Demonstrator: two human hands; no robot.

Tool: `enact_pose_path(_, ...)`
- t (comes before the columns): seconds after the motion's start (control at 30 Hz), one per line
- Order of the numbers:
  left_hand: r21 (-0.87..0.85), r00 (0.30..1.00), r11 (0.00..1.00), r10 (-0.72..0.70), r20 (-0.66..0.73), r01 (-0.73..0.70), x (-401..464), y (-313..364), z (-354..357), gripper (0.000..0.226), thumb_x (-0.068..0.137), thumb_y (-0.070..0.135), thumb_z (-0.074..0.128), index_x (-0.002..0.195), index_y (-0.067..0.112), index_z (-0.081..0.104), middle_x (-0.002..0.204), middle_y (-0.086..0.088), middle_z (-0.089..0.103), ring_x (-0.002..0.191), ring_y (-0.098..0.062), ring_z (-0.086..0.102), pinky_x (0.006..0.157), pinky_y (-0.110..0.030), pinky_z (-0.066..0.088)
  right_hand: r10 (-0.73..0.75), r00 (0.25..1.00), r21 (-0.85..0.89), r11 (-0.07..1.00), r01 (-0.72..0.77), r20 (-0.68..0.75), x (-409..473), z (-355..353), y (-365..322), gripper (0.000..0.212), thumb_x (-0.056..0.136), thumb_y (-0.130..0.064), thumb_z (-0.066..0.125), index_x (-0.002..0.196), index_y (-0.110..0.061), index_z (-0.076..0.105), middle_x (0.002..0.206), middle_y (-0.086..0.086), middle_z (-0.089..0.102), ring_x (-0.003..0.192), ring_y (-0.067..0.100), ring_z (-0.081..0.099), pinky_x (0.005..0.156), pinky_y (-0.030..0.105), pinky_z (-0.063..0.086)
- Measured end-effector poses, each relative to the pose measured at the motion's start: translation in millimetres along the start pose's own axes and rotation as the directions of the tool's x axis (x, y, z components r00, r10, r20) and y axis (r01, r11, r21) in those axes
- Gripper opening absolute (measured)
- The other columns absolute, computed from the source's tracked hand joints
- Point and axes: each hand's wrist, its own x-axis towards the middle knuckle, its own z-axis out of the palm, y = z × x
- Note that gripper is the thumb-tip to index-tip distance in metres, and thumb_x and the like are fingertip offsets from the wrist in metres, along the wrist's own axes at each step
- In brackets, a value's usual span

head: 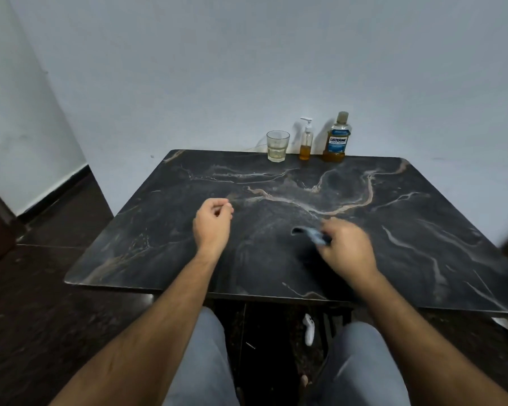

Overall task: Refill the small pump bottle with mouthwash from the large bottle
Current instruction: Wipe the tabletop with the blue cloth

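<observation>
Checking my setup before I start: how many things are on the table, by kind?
Bottles: 2, a small clear pump bottle and a large labelled mouthwash bottle
Glasses: 1, a clear glass tumbler
Cloths: 1, a dark blurred cloth-like thing in the right hand
Total: 4

The scene is lit dimly and evenly, with a cool cast on the wall (247,68). Only soft shadows are thrown. A faint sheen is seen on the worktop (423,230). The right hand (346,247) is smeared by motion blur. Straight edges are bowed by wide-angle distortion toward the corners.
</observation>
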Motion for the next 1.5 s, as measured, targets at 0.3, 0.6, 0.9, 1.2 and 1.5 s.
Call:
enact_pose_path(0.3,0.208,0.997,0.978,0.025,-0.072,-0.009,2,-21,-36,0.009,0.091,0.026,0.062,0.098,0.025,0.066,0.086,0.013,0.067,0.087,-0.008,0.064,0.076,-0.024,0.045,-0.068,0.926,-0.053,0.994,0.095,0.372,-32,53,-36,0.053,0.104,-0.044,0.036,0.153,-0.025,0.031,0.164,0.002,0.022,0.153,0.028,0.011,0.121,0.043,0.013)
enact_pose_path(0.6,0.215,0.992,0.976,0.044,-0.114,-0.018,3,-38,-41,0.014,0.096,0.029,0.055,0.102,0.021,0.065,0.096,0.010,0.065,0.094,-0.009,0.059,0.085,-0.026,0.043,-0.206,0.805,-0.004,0.968,0.251,0.556,-29,70,-111,0.063,0.103,-0.052,0.018,0.158,-0.025,0.008,0.166,0.000,-0.008,0.152,0.021,-0.016,0.122,0.043,-0.009)
enact_pose_path(0.9,0.268,0.995,0.963,0.035,-0.091,-0.009,3,-40,-43,0.021,0.099,0.029,0.051,0.108,0.017,0.066,0.096,0.011,0.062,0.094,-0.009,0.057,0.084,-0.025,0.040,-0.017,0.808,-0.143,0.982,0.125,0.589,79,87,-71,0.059,0.104,-0.049,0.016,0.158,-0.025,0.008,0.167,0.001,-0.008,0.153,0.022,-0.009,0.122,0.046,-0.002)
enact_pose_path(1.2,0.361,0.998,0.932,0.040,-0.045,-0.021,1,-35,-36,0.027,0.098,0.032,0.050,0.116,0.020,0.065,0.113,0.006,0.069,0.104,-0.012,0.060,0.087,-0.026,0.040,0.159,0.831,-0.220,0.974,-0.045,0.532,23,47,11,0.060,0.104,-0.050,0.017,0.158,-0.027,0.005,0.166,-0.001,-0.009,0.153,0.021,-0.012,0.123,0.045,-0.004)
enact_pose_path(1.5,0.436,0.991,0.892,0.080,0.107,-0.119,11,-38,-25,0.037,0.100,0.037,0.045,0.128,0.018,0.062,0.126,-0.001,0.066,0.120,-0.022,0.058,0.107,-0.042,0.041,-0.076,0.822,-0.088,0.985,0.151,0.564,-22,55,-73,0.060,0.104,-0.051,0.016,0.158,-0.027,0.004,0.166,-0.001,-0.011,0.152,0.022,-0.017,0.121,0.045,-0.008)
